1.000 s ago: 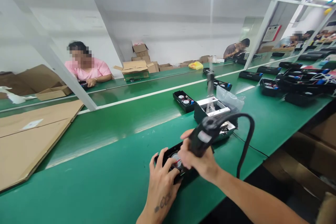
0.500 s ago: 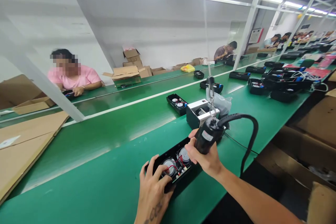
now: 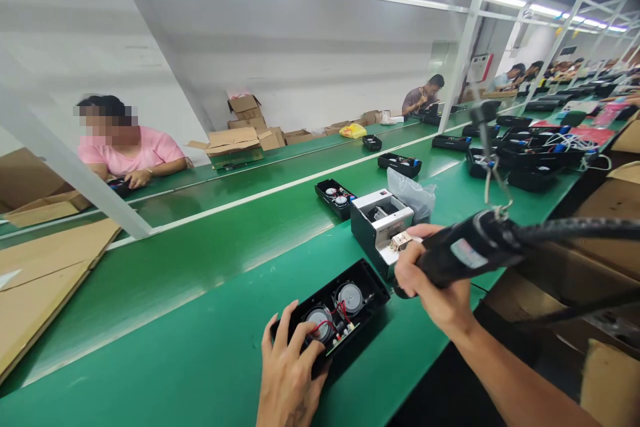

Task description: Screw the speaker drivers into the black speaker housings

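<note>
An open black speaker housing [image 3: 350,310] lies on the green bench [image 3: 210,347], showing two round drivers and red wires. My left hand [image 3: 290,373] rests on its near left end with fingers spread, holding it down. My right hand [image 3: 433,283] is wrapped round a black electric screwdriver [image 3: 470,250], which hangs from a cord and lies nearly level, its tip beside a grey-and-white screw feeder box [image 3: 380,223]. A thick black cable runs from the tool off to the right.
A second open housing [image 3: 336,197] and a clear plastic bag [image 3: 413,193] sit behind the feeder. More black housings crowd the far right. A person in pink [image 3: 127,150] works across the conveyor. Flat cardboard [image 3: 45,273] lies at left; boxes stand beyond.
My right hand has lifted the screwdriver off the housing and swung it right, from upright to nearly level, toward the feeder box. My left hand stays on the housing.
</note>
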The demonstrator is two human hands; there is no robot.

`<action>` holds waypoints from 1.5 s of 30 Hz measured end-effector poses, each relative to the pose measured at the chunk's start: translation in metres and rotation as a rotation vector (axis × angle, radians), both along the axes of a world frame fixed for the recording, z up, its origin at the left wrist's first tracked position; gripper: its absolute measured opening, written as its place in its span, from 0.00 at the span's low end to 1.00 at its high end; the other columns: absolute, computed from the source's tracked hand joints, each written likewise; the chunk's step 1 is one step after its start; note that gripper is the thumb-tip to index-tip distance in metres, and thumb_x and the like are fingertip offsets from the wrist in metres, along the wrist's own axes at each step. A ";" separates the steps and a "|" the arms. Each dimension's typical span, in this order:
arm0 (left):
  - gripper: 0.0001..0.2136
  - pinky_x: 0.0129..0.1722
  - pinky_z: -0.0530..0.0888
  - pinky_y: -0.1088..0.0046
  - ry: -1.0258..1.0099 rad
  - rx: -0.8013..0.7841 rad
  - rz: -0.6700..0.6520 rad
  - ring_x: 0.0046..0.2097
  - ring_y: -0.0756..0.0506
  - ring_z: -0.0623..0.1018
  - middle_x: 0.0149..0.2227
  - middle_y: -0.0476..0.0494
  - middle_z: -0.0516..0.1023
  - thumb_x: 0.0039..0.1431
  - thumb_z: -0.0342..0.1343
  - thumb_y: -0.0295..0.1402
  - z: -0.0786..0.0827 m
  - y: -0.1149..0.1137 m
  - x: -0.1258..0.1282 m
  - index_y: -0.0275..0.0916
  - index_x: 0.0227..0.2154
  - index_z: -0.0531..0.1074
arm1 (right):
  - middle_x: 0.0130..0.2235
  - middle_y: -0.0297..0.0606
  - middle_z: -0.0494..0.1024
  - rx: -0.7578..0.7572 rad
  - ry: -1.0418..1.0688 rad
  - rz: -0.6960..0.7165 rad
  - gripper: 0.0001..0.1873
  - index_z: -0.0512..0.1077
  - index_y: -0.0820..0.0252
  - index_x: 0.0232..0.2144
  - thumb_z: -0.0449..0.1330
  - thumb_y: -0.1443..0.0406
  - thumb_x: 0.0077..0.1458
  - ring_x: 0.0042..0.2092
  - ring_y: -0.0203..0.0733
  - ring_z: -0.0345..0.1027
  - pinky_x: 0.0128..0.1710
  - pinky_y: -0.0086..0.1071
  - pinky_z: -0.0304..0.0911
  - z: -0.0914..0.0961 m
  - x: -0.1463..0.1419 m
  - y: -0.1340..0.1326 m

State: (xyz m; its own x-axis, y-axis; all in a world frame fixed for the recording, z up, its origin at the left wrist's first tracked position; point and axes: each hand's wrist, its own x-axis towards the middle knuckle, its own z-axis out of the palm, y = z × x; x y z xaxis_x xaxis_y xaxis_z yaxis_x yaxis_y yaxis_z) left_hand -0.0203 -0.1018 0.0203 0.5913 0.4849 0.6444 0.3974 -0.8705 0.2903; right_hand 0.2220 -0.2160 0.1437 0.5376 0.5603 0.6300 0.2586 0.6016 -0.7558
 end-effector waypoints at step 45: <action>0.11 0.51 0.66 0.55 0.299 0.234 0.178 0.39 0.42 0.76 0.33 0.48 0.77 0.73 0.51 0.34 0.012 -0.040 0.067 0.45 0.38 0.78 | 0.18 0.21 0.68 -0.083 0.072 -0.166 0.16 0.68 0.55 0.37 0.71 0.59 0.56 0.19 0.33 0.58 0.24 0.32 0.58 0.011 0.098 0.040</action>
